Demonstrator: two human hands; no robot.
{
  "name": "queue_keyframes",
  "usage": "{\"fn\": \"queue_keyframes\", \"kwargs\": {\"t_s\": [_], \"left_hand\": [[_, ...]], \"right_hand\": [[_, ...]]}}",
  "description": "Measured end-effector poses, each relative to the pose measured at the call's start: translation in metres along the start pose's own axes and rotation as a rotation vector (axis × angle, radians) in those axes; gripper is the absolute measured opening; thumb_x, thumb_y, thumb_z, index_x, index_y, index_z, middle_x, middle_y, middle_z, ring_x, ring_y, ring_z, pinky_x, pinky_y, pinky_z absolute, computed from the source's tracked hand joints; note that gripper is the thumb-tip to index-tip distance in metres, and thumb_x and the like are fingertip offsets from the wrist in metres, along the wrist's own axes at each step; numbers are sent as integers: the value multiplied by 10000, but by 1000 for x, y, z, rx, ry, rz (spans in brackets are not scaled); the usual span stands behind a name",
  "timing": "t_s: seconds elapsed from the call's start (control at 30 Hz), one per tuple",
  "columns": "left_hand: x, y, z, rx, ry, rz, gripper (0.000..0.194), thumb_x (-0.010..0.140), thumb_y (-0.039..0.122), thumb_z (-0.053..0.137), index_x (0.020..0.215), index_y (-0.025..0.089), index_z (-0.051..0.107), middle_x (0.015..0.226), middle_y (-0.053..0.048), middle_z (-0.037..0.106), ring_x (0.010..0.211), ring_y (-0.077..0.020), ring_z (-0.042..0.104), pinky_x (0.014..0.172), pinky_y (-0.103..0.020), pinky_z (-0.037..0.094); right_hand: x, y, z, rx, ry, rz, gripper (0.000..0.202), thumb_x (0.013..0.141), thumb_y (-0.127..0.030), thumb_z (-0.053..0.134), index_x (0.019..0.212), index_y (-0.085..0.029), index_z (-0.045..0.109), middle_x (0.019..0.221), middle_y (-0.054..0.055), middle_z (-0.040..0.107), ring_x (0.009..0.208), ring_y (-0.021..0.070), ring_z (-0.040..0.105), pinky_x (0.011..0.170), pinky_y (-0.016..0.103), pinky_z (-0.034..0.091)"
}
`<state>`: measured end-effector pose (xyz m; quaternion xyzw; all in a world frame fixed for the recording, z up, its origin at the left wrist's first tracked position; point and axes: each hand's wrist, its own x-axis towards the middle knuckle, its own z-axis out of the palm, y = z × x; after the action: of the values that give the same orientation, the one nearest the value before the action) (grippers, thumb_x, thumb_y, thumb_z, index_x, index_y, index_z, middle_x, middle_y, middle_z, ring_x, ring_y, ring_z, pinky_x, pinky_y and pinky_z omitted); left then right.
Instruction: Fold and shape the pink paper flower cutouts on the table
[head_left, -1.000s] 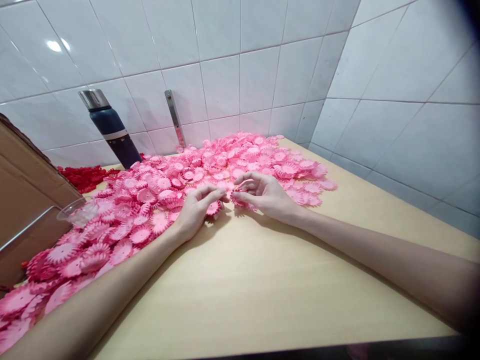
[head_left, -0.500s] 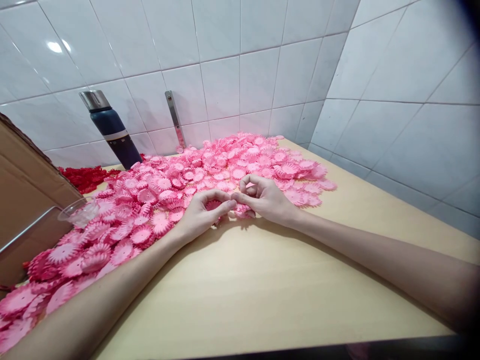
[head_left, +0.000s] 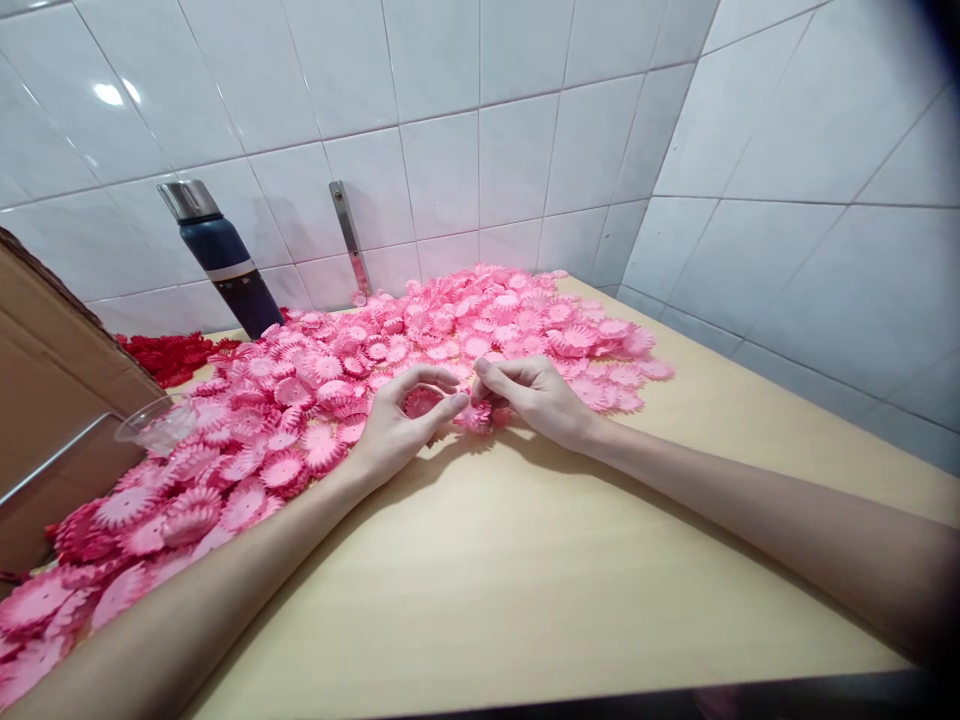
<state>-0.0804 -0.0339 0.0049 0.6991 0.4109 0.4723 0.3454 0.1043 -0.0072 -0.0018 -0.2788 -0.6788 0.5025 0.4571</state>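
Observation:
A pink petal disc with a fringed edge is between my hands, just above the table at the near edge of the pile. My left hand curls around from the left, its thumb and fingertips closed on the disc's side. From the right, my right hand pinches at the disc's edge with thumb and forefinger; its other fingers are folded and partly hidden. Similar pink petal discs lie heaped behind and to the left of both hands.
A dark blue bottle with a steel cap stands by the tiled wall. Red pieces lie beside it. At the left are a cardboard box and a clear plastic cup. Bare wooden tabletop extends in front of me.
My right thumb has lifted slightly from my left fingertips, and its fingers have closed into a pinch. More of the pink disc shows between the hands.

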Motion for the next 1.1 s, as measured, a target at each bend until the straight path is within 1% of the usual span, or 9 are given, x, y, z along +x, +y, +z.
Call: {"fn": "queue_keyframes", "kwargs": {"t_s": [0.13,0.23,0.4,0.47,0.57,0.67,0.83,0.97,1.1], "left_hand": [[1,0,-1,194,28,111,179,756,355,707,802,184,680,856,-45,657,838,-177,601,805,-298,459],[2,0,-1,249,42,128,149,795,337,664,786,192,697,867,-56,645,855,-188,590,813,-307,446],[2,2,0,258,181,172,107,811,282,638,756,190,641,889,-41,595,901,-179,554,887,-306,416],[1,1,-1,187,244,153,110,818,297,629,776,198,609,873,-29,580,850,-161,543,820,-283,439],[2,-6,-2,-35,356,29,167,842,384,588,863,221,557,766,7,539,630,-113,489,568,-229,425],[5,-13,-4,-33,469,-47,208,789,370,647,890,194,605,800,6,559,589,-85,483,523,-206,408],[7,-12,-4,45,322,-123,359,775,337,660,1090,167,642,849,-12,602,578,-81,510,521,-211,418],[4,-5,-2,122,263,-34,267,794,345,650,984,158,664,909,-47,652,811,-145,606,718,-242,482],[2,1,1,137,175,60,193,807,342,646,867,158,650,875,-37,661,827,-144,609,770,-246,476]], "right_hand": [[-1,0,1,58,-17,18,429,810,-547,612,679,-146,692,600,48,663,541,160,636,505,271,510],[-1,1,0,1,-8,2,327,770,-474,688,746,-151,731,658,51,696,569,159,649,519,270,528],[4,7,-2,-9,75,14,238,704,-364,767,757,-134,737,668,54,707,596,152,655,573,265,539],[6,9,-4,9,116,30,230,679,-340,784,746,-127,733,663,52,705,601,147,651,588,262,538],[7,12,-6,11,154,47,235,650,-324,799,734,-119,721,660,49,696,587,138,636,568,255,525],[6,12,-6,17,172,36,275,592,-302,834,739,-126,682,681,41,690,592,136,634,559,252,522],[4,9,-3,-15,100,55,409,635,-304,809,973,-160,628,756,37,701,690,171,680,609,281,555],[3,7,-1,-22,52,76,369,672,-319,786,960,-157,621,784,60,722,690,182,694,595,285,558],[2,7,0,29,40,91,386,654,-367,806,871,-166,558,628,11,679,523,155,648,447,241,491]]}}
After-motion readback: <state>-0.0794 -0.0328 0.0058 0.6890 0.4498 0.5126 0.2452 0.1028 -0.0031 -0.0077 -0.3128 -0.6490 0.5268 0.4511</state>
